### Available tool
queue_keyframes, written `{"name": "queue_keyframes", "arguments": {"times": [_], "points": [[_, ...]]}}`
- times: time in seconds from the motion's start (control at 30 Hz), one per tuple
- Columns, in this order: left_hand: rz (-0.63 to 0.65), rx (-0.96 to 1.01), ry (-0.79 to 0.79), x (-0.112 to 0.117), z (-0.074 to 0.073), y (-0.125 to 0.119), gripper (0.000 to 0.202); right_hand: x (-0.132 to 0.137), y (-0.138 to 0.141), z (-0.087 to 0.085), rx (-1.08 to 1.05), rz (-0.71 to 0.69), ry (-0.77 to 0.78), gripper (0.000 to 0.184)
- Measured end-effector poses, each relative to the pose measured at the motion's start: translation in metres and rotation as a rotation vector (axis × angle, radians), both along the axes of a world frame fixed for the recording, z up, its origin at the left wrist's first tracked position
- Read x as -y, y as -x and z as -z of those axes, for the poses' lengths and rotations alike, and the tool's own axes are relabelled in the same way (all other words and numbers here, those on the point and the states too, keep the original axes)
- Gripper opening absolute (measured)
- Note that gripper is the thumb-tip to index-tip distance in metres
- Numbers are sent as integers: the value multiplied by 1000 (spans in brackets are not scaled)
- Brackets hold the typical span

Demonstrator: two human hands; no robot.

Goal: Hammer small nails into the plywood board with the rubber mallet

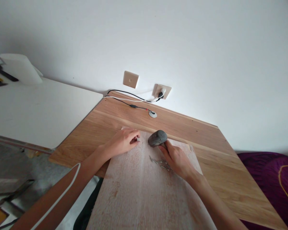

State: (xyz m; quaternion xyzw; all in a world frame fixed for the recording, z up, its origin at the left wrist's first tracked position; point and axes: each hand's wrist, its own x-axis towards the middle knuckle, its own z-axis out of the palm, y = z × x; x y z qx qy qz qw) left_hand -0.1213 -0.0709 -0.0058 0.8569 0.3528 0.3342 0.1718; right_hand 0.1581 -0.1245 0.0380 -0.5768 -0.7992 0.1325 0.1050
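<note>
My right hand [176,156] is wrapped round the handle of a rubber mallet [157,138] with a dark grey head. The mallet's head is over the far part of a pale wooden board [134,188]. My left hand [126,140] rests at the board's far left, its thumb and fingers pinching a small nail [138,139] close to the surface. How far the nail's tip enters the wood cannot be made out. Several loose nails [160,163] lie on the board just left of my right hand.
Under the board is a wooden table [220,166]. A white table [45,108] adjoins it at left, bearing a white container [21,68] and tools. Cables [134,97] run along the back to a wall socket [162,91]. Purple fabric [266,172] lies at right.
</note>
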Motion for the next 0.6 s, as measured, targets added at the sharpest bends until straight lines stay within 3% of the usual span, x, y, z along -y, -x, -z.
{"name": "queue_keyframes", "arguments": {"times": [0.33,0.6], "points": [[-11,97,43,-5,12,0,15,-1,-2,0,17,2,16,22],[-63,118,118,-1,4,3,16,-4,-3,2,-15,12,36,22]]}}
